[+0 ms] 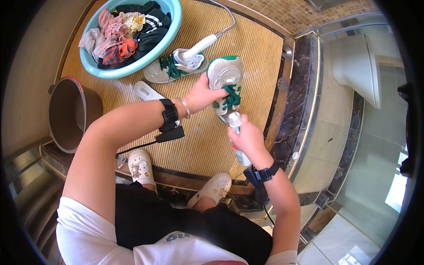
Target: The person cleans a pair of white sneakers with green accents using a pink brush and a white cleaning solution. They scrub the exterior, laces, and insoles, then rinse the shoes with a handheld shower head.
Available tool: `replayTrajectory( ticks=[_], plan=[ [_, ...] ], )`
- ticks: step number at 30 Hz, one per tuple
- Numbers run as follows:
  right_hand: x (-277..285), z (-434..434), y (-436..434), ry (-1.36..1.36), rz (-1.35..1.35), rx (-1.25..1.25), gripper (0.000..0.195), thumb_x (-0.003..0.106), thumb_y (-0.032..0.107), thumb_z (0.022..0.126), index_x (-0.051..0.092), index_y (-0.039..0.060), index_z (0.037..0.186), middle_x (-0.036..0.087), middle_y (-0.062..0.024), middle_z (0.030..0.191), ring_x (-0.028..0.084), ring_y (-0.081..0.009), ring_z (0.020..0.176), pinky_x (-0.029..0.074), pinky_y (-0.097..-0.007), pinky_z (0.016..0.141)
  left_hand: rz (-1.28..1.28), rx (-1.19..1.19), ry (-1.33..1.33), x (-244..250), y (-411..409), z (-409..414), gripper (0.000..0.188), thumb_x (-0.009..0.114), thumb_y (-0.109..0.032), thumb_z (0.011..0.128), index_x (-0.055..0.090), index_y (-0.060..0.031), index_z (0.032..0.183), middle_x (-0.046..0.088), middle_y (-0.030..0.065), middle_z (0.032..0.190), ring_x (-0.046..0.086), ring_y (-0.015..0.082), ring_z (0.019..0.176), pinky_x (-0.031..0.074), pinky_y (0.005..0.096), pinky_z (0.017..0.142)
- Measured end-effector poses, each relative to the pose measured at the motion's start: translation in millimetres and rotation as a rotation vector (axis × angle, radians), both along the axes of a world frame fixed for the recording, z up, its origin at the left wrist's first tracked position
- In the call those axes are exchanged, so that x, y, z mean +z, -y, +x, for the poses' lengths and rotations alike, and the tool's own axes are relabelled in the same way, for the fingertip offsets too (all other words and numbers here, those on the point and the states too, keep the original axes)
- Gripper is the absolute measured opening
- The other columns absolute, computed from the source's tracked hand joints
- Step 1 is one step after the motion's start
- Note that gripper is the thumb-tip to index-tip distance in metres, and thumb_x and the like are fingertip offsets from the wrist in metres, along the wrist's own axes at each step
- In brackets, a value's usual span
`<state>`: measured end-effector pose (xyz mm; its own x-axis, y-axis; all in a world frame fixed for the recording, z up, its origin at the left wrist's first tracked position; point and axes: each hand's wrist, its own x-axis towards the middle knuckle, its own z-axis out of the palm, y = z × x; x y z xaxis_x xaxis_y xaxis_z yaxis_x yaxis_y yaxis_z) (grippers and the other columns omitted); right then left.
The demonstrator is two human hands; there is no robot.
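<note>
My left hand (200, 96) grips a white sneaker (225, 71) with green laces by its side, holding it off the floor with the toe pointing away from me. Just below its heel end, my right hand (246, 135) is wrapped around a plastic bottle (241, 156) with a clear neck and a red-and-white label. The bottle's mouth is close to the shoe; whether they touch I cannot tell. The matching sneaker (159, 71) rests on the ribbed floor beyond my left hand. A white hand shower (202, 45) lies with its head in that shoe's opening.
A light-blue basin (177, 25) of clothes (132, 36) stands at the far left. Nearer is a brown bucket (68, 114). A white insole (145, 91) lies partly behind my left forearm. The shower hose (232, 20) runs up the back. Right are a dark stone curb (294, 86) and a toilet (352, 63).
</note>
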<state>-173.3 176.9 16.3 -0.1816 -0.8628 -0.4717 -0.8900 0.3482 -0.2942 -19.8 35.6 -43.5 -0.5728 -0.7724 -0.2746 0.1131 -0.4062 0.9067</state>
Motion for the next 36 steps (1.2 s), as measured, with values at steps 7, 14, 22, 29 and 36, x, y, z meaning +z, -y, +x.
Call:
replayTrajectory(
  ticks=[7,14,22,29,36],
  plan=[
    [-6.3,-13.3,-7.0,0.028,-0.080,-0.105,0.046,0.068,0.037,0.083,0.053,-0.0001,0.106,0.068,-0.0220,0.078,0.068,-0.0397,0.072,0.054,-0.0464,0.066,0.033,0.001,-0.032,4.9,0.0,-1.9,0.073,0.076,-0.013,0.079,0.037,0.0011,0.139,0.054,0.0115,0.132,0.054,0.0214,0.122,0.046,0.0352,0.102],
    [-33.6,-72.6,-15.5,0.455,-0.709,-0.549,0.032,0.070,0.012,0.089,0.053,-0.0008,0.113,0.067,-0.0113,0.104,0.065,-0.0177,0.094,0.051,-0.0309,0.085,0.038,0.034,0.022,1.1,2.6,-1.2,0.072,0.078,-0.015,0.080,0.038,-0.0004,0.139,0.054,0.0104,0.132,0.054,0.0207,0.120,0.046,0.0349,0.101],
    [-83.7,-108.3,-18.1,0.543,-0.787,-0.708,0.056,0.074,0.017,0.087,0.041,-0.0012,0.129,0.053,-0.0142,0.125,0.054,-0.0210,0.115,0.045,-0.0336,0.096,-0.013,-0.007,0.076,-9.3,3.2,-6.1,0.072,0.077,-0.014,0.080,0.038,-0.0007,0.139,0.055,0.0098,0.130,0.053,0.0208,0.121,0.045,0.0348,0.103],
    [-121.0,-32.1,-87.5,0.056,-0.285,-0.398,0.061,0.077,0.013,0.077,0.046,0.0052,0.129,0.057,-0.0180,0.110,0.062,-0.0334,0.099,0.050,-0.0418,0.083,-0.044,-0.071,0.154,-11.4,-0.7,-4.1,0.075,0.077,-0.013,0.079,0.036,-0.0002,0.141,0.053,0.0109,0.134,0.052,0.0205,0.123,0.046,0.0346,0.103],
    [-67.2,-14.3,-71.6,0.117,0.122,-0.211,0.056,0.054,0.005,0.085,0.049,0.0219,0.138,0.058,-0.0201,0.112,0.063,-0.0365,0.093,0.053,-0.0453,0.078,-0.052,-0.130,0.039,-24.7,4.1,3.4,0.079,0.078,-0.014,0.080,0.032,-0.0014,0.143,0.051,0.0100,0.135,0.051,0.0187,0.123,0.045,0.0339,0.103]
  ],
)
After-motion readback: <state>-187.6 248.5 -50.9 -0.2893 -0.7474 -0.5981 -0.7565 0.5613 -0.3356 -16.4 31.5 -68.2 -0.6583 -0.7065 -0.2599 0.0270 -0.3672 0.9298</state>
